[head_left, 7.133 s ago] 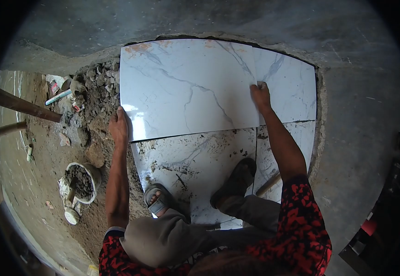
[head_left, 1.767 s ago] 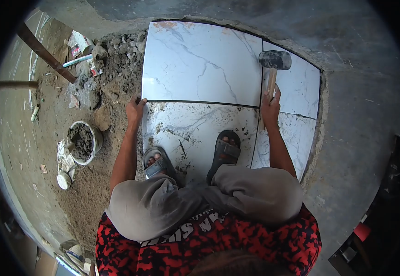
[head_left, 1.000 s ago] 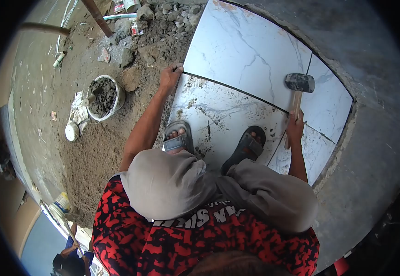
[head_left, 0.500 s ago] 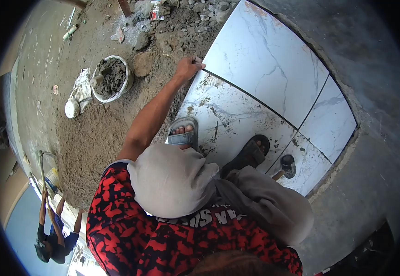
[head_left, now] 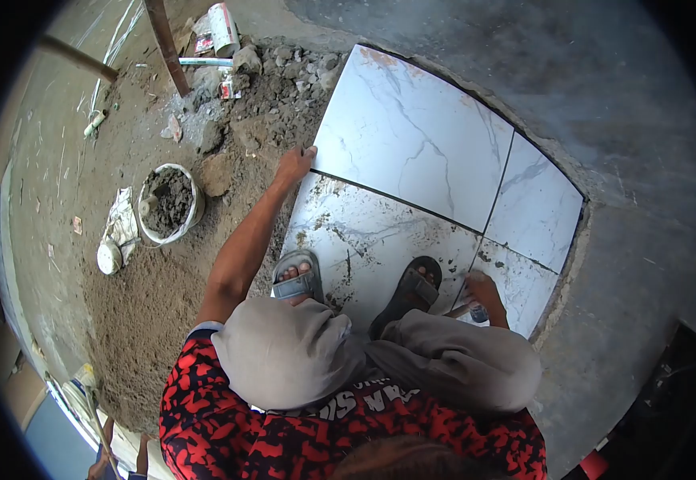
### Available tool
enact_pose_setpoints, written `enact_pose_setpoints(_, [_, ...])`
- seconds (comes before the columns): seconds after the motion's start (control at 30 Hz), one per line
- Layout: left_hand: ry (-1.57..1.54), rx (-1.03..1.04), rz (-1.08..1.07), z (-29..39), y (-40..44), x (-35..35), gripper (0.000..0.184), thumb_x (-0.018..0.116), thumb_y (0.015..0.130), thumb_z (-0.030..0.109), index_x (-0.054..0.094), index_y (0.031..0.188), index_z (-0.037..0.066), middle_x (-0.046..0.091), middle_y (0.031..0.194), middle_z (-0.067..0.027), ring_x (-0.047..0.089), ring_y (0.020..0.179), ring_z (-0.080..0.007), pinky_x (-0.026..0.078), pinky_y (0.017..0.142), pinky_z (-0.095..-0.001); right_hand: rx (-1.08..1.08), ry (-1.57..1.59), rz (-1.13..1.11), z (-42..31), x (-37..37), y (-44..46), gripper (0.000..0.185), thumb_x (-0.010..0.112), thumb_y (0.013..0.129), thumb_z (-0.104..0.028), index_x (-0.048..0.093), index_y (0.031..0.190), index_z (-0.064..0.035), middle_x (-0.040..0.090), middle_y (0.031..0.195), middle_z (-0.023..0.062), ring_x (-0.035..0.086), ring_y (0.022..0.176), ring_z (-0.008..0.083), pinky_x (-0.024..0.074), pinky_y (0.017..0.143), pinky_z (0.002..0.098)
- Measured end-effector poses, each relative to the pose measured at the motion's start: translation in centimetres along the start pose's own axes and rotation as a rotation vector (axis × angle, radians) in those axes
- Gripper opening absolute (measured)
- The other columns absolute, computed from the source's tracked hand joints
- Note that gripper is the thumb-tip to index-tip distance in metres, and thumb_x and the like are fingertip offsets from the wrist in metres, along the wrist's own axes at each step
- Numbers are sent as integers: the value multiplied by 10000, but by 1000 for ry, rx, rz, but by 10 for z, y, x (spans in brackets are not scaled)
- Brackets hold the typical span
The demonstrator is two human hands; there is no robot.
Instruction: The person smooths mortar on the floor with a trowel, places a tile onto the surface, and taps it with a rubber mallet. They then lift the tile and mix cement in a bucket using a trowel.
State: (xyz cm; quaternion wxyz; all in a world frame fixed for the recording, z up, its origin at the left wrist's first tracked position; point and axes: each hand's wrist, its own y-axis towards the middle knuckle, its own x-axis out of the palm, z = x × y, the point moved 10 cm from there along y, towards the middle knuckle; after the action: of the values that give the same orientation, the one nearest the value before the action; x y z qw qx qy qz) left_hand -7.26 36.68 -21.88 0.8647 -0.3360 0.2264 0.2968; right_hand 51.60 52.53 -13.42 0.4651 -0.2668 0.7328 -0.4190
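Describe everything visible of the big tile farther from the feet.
The big tile is glossy white with grey veins and orange smudges near its far edge. It looks ceramic and lies flat. Dark gaps part it from the speckled tile on its near side and the narrower tile to its right; rubble borders its left. The left hand seems to touch its near left corner.

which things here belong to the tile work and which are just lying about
Likely the job's:
large clean tile, left hand at its corner
mallet, partly hidden, at the right hand
bucket of grey mix

Probably just lying about:
pale blue pipe
printed packet
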Motion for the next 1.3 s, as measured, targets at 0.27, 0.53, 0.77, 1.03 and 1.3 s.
enact_pose_setpoints(0.27, [48, 45, -39, -9, 25, 15, 622, 395, 939, 492, 562, 1162, -65, 570, 1137, -326, 514, 1125, -463, 383, 957, -489, -525, -250, 514, -112, -54, 41, 438, 583, 845, -288, 583, 1182, -9, 638, 1103, 216, 617, 1033, 331, 469, 896, 358])
enact_pose_setpoints(0.53, [129, 66, -12, 3, 20, 10, 568, 375, 955, 469, 596, 1141, -20, 607, 1073, -302, 547, 1066, -462, 410, 912, -490, -461, -61, 595, -93, -61, 90, 484, 589, 834, -231, 552, 1237, 34, 623, 1140, 222, 600, 1072, 317, 444, 942, 360])
enact_pose_setpoints(0.77, [140, 32, -38, -5, 24, 11, 616, 369, 952, 508, 613, 1126, -30, 605, 1105, -289, 563, 1053, -435, 420, 898, -468, -461, 19, 568, -91, -66, 78, 468, 598, 828, -224, 570, 1222, 27, 625, 1145, 208, 604, 1065, 294, 446, 938, 343])
enact_pose_setpoints(1.03, [46, -92, -51, -9, 18, 7, 634, 401, 946, 514, 579, 1192, -42, 602, 1153, -263, 575, 1079, -377, 427, 912, -427, -446, 114, 646, -92, -71, 68, 446, 595, 802, -253, 607, 1122, 57, 639, 979, 236, 618, 955, 335, 466, 858, 388])
enact_pose_setpoints(1.3, [-59, -161, -83, 1, 7, -4, 601, 433, 946, 493, 570, 1219, -24, 624, 1139, -215, 590, 1049, -322, 434, 899, -400, -365, 274, 499, -91, -73, 86, 373, 621, 859, -228, 620, 1134, 25, 636, 807, 61, 566, 684, 130, 467, 637, 292])
